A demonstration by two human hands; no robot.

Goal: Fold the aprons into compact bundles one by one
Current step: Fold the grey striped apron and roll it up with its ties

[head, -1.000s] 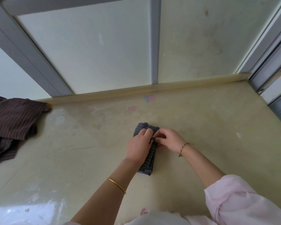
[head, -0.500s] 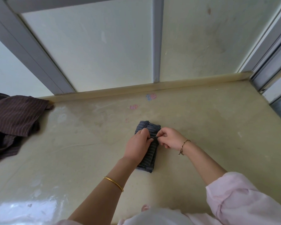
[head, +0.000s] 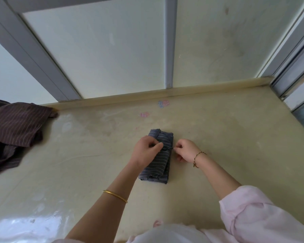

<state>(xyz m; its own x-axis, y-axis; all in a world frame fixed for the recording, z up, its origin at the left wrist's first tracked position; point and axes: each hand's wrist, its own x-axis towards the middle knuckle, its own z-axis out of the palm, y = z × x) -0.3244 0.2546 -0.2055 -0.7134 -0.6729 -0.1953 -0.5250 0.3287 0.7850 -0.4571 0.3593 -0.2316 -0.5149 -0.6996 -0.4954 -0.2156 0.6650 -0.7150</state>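
A thin dark tie string (head: 170, 148) is pinched between the fingertips of both hands at the middle of the folded apron (head: 158, 158). The grip of the left hand (head: 146, 152) is pressed together on the string's left end, with the heel of that hand resting on the bundle; the grip of the right hand (head: 185, 150) is pressed together on the other end, just off the bundle's right edge. The string is drawn taut across the fabric, so a knot or a tightening pull is judged to be in hand.

The grey striped apron is laid as a narrow, compact rectangle on the beige desk (head: 235, 146), near its centre and well apart from everything else. A loose heap of brown striped aprons (head: 14, 130) is left at the desk's far left edge, not yet folded, so most of the task is judged to remain.

Several faults could arise from here. If the string is pulled unevenly, the bundle could be dragged sideways or its layers skewed. If the left hand's pressure is lifted too soon, the folds could spring open. A thin string could also slip from the fingertips, leaving the knot slack.
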